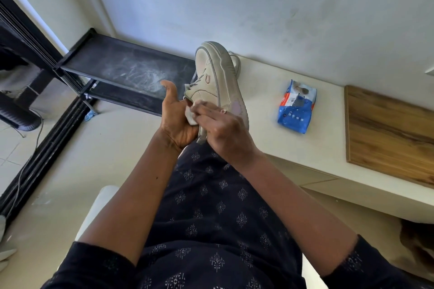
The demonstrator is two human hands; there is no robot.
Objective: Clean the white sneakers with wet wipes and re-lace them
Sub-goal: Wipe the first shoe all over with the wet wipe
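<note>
A white sneaker [217, 77] with grey laces is held up over my lap, toe pointing away, sole edge to the right. My left hand [175, 119] grips its heel and collar from the left, thumb raised. My right hand [225, 131] presses a white wet wipe [191, 115] against the shoe's collar area. A second white sneaker [236, 63] peeks out behind the first, on the cream ledge [270, 101]. A blue pack of wet wipes [296, 107] lies on that ledge to the right.
A black metal shoe rack [122, 70] with a dusty shelf stands at the left against the wall. A wooden board [389, 134] lies at the right on the ledge. Cables run along the tiled floor at far left. My lap is covered by dark patterned fabric.
</note>
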